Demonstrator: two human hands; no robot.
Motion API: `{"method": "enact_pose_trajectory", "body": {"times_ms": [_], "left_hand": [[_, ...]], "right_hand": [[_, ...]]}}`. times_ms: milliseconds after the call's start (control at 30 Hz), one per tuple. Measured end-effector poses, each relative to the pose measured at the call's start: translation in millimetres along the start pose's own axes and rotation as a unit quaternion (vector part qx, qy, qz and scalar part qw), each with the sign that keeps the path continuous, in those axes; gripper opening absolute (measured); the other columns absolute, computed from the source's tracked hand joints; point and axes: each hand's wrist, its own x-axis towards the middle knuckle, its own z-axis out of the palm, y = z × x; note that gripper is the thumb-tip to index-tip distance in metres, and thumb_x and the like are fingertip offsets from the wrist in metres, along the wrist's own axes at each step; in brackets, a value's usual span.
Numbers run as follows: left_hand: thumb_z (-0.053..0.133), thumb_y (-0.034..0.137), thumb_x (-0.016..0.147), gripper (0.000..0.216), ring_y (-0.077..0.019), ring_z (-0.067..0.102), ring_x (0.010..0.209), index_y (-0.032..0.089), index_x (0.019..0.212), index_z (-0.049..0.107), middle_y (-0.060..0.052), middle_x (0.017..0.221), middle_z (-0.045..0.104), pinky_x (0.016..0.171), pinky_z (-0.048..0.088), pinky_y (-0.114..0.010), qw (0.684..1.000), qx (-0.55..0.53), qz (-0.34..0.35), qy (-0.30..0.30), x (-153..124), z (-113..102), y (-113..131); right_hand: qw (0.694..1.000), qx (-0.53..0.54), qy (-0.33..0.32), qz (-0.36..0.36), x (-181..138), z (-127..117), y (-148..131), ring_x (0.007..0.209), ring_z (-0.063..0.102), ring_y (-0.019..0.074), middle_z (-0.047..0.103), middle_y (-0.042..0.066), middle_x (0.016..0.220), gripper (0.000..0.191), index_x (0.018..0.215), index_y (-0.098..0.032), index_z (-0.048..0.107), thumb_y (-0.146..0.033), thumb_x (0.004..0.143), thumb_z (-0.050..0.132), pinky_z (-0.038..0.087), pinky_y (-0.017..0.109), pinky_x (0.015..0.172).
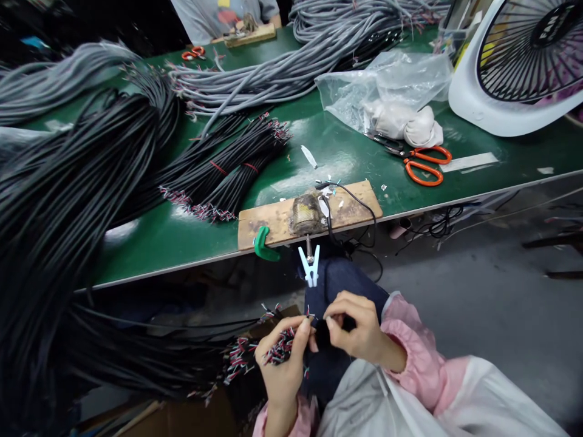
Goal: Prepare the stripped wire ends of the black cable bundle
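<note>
Black cables in left hand

Only one piece of lettering can be made out. It is set in pale capitals on the black round hub of the white plastic table fan, behind its dark wire grille; the letters "FAN" seem to be given there, and whatever follows is blurred beyond reading. Far to the left of the fan, across the table, a yellow and red print is seen on the grey shirt of another person, but no word can be told in it. No other label, number or sign can be read.
</note>
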Motion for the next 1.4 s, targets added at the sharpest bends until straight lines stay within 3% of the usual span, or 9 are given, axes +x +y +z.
{"method": "enact_pose_trajectory", "body": {"times_ms": [167, 400, 633, 767, 867, 967, 1133, 1267, 1400], "left_hand": [[0.072, 0.024, 0.087, 0.011, -0.0145, 0.063, 0.049, 0.019, 0.079, 0.075, 0.002, 0.057, 0.069, 0.054, 0.052, -0.025, 0.999, 0.02, 0.028, -0.009, 1, -1, 1], [0.075, 0.027, 0.084, 0.011, -0.0175, 0.069, 0.051, 0.019, 0.077, 0.079, 0.0, 0.061, 0.074, 0.054, 0.056, -0.026, 0.998, -0.003, -0.007, -0.061, 8, -5, 0], [0.08, 0.024, 0.081, 0.009, -0.0167, 0.068, 0.054, 0.02, 0.073, 0.078, -0.001, 0.063, 0.073, 0.055, 0.054, -0.025, 0.995, -0.053, -0.031, -0.082, 12, -9, 3], [0.078, 0.025, 0.083, 0.014, -0.0154, 0.065, 0.051, 0.02, 0.07, 0.076, 0.001, 0.059, 0.071, 0.053, 0.052, -0.024, 0.995, -0.051, -0.036, -0.079, 14, -9, 5], [0.077, 0.026, 0.083, 0.015, -0.0155, 0.064, 0.05, 0.02, 0.07, 0.077, 0.001, 0.057, 0.07, 0.053, 0.051, -0.024, 0.994, -0.046, -0.041, -0.087, 17, -9, 9], [0.079, 0.025, 0.081, 0.015, -0.0157, 0.064, 0.049, 0.02, 0.068, 0.077, 0.0, 0.054, 0.069, 0.053, 0.051, -0.024, 0.992, -0.055, -0.04, -0.104, 23, -7, 15], [0.081, 0.019, 0.077, 0.011, -0.0159, 0.064, 0.05, 0.02, 0.067, 0.078, 0.001, 0.055, 0.069, 0.054, 0.052, -0.025, 0.993, -0.071, -0.026, -0.094, 31, -5, 28], [0.082, 0.019, 0.076, 0.01, -0.0148, 0.061, 0.052, 0.021, 0.067, 0.077, 0.001, 0.056, 0.068, 0.055, 0.05, -0.025, 0.994, -0.085, 0.01, -0.073, 38, -4, 37], [0.084, 0.02, 0.074, 0.01, -0.0163, 0.062, 0.054, 0.021, 0.067, 0.077, 0.0, 0.06, 0.07, 0.056, 0.052, -0.027, 0.994, -0.092, 0.033, -0.047, 45, -4, 41]], "right_hand": [[0.991, 0.093, -0.042, 0.084, 7, -2, -1, 0.063, 0.063, 0.0148, 0.072, 0.007, 0.08, 0.02, 0.089, -0.015, 0.076, -0.035, 0.087, 0.075, 0.055, 0.026, 0.058], [0.989, 0.101, -0.064, 0.09, 10, 0, 0, 0.071, 0.063, 0.017, 0.069, 0.007, 0.077, 0.029, 0.081, -0.015, 0.072, -0.038, 0.097, 0.065, 0.053, 0.03, 0.066], [0.927, 0.274, -0.127, 0.223, 11, 1, 17, 0.064, 0.059, 0.0123, 0.064, 0.003, 0.075, 0.04, 0.08, -0.013, 0.071, -0.053, 0.087, 0.073, 0.049, 0.024, 0.059], [0.95, 0.239, -0.113, 0.164, 13, 1, 14, 0.068, 0.063, 0.0145, 0.069, 0.006, 0.082, 0.039, 0.093, -0.013, 0.075, -0.052, 0.09, 0.071, 0.053, 0.027, 0.064], [0.981, 0.159, -0.078, 0.083, 16, 1, 8, 0.07, 0.063, 0.0172, 0.07, 0.007, 0.078, 0.031, 0.084, -0.016, 0.073, -0.044, 0.095, 0.068, 0.054, 0.031, 0.069], [0.986, 0.141, -0.065, 0.065, 18, 3, 6, 0.071, 0.061, 0.018, 0.066, 0.006, 0.075, 0.037, 0.078, -0.017, 0.068, -0.047, 0.099, 0.061, 0.053, 0.032, 0.069], [0.937, 0.289, -0.075, 0.181, 31, 9, 19, 0.061, 0.051, 0.0115, 0.053, -0.001, 0.071, 0.046, 0.081, -0.016, 0.06, -0.06, 0.094, 0.063, 0.045, 0.024, 0.059], [0.909, 0.349, -0.064, 0.219, 56, 15, 25, 0.063, 0.052, 0.012, 0.058, 0.002, 0.072, 0.052, 0.085, -0.014, 0.067, -0.064, 0.095, 0.057, 0.044, 0.024, 0.061], [0.846, 0.46, -0.102, 0.248, 74, 28, 23, 0.061, 0.052, 0.0112, 0.063, 0.005, 0.076, 0.062, 0.092, -0.012, 0.073, -0.073, 0.088, 0.061, 0.043, 0.024, 0.059]]}}
